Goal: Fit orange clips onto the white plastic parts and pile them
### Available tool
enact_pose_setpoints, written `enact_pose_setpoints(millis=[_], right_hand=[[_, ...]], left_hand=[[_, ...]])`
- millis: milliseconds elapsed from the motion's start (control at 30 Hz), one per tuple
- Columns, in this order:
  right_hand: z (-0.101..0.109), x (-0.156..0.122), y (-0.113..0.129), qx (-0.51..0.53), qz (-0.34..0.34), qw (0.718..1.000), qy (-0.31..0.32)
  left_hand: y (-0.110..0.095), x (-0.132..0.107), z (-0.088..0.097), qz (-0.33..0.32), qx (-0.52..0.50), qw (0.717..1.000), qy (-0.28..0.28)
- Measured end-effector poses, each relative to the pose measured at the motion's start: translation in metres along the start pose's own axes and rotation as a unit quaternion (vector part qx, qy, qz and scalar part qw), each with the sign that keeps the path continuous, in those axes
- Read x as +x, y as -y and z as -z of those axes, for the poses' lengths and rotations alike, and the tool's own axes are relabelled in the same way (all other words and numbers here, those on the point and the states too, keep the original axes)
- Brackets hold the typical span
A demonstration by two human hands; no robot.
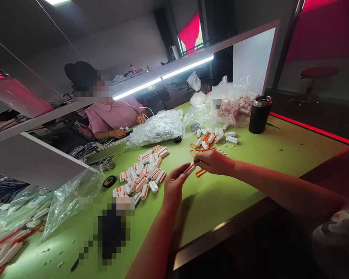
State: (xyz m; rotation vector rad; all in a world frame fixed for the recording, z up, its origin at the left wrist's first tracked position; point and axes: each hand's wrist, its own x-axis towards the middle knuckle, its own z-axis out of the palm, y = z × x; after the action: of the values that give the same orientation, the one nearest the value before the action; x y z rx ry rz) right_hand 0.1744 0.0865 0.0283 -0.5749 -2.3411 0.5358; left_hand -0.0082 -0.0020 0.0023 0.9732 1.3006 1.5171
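My left hand [174,182] grips a small white connector housing [189,169] with an orange seal along it, between thumb and fingers. At the housing's upper end my right hand [214,162] is closed in a pinch; its fingertips hide whatever is between them. Loose orange seal rings [201,173] lie just beyond and under the right hand. Several white housings [232,139] and tiny white bits [221,151] are scattered behind it. To the left of my hands is a pile of white housings with orange seals [142,178].
A black flask [260,116] stands at the back right beside bags of parts [235,108]. A full plastic bag [159,126] lies at the back, near a co-worker in a pink shirt [112,118]. Black tape [109,181] and an open bag [72,197] are on the left.
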Motion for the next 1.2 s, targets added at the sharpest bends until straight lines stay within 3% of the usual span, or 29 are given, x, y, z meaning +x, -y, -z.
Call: enact_pose_setpoints(millis=[267,467,667,767,1033,1200], right_hand=[[-0.003,0.0,-0.001,0.035,-0.061,0.997,0.015],[-0.01,0.003,0.002,0.207,-0.148,0.967,0.024],[-0.016,0.004,-0.004,0.361,-0.205,0.909,0.041],[-0.015,0.004,-0.007,0.39,-0.211,0.895,0.041],[-0.022,0.004,-0.001,0.388,-0.207,0.898,0.013],[-0.022,0.002,0.006,0.352,-0.206,0.912,0.037]], left_hand=[[-0.008,-0.007,-0.005,-0.036,0.104,0.994,0.017],[0.003,0.004,0.001,0.028,-0.123,0.992,0.0],[0.004,0.007,0.002,0.119,-0.175,0.976,0.058],[0.002,0.005,0.0,0.146,-0.18,0.969,0.083],[0.004,0.004,-0.001,0.17,-0.154,0.969,0.093],[0.002,0.003,-0.002,0.17,-0.162,0.967,0.1]])
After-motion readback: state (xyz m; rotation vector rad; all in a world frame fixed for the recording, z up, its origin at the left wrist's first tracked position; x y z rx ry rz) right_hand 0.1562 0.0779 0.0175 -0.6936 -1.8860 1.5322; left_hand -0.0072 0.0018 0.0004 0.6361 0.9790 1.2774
